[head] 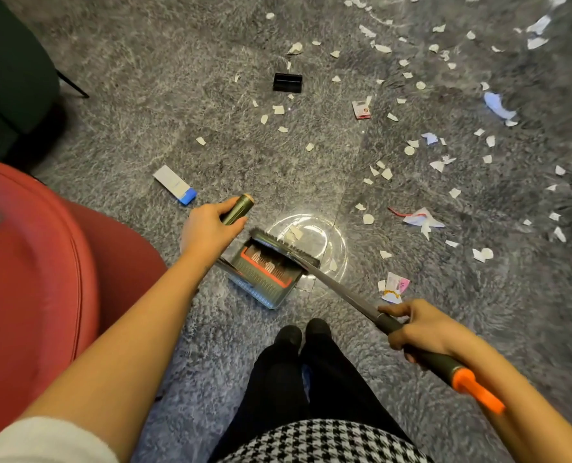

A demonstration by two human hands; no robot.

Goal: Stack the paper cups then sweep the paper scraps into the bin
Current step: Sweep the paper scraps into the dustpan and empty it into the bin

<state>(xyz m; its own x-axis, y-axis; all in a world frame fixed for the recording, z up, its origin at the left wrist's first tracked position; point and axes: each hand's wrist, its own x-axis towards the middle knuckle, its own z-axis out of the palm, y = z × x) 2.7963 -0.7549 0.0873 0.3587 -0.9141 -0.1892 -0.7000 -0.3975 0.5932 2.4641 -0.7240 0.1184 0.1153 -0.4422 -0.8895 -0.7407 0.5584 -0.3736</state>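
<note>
**A:** Checked skirt point(311, 439) down low, then two hands. What do they hold?

**B:** Right hand point(421, 329) has its fingers point(391, 309) curled tight round the broom point(341, 289). Left hand point(207, 228) grips the dustpan point(264, 272) stick.

**A:** Where are the scraps point(409, 150)?

**B:** A few seem to sit in the dustpan. Most lie far out on the rug point(177, 95), to the right. No bin or cups show.

**A:** How to sweep well?

**B:** Press the dustpan lip flat. Use short, soft pulls toward it, so bits don't fly over.

Warm overhead light, glare ring on floor point(311, 242) (edges bowed, blurry).
</note>
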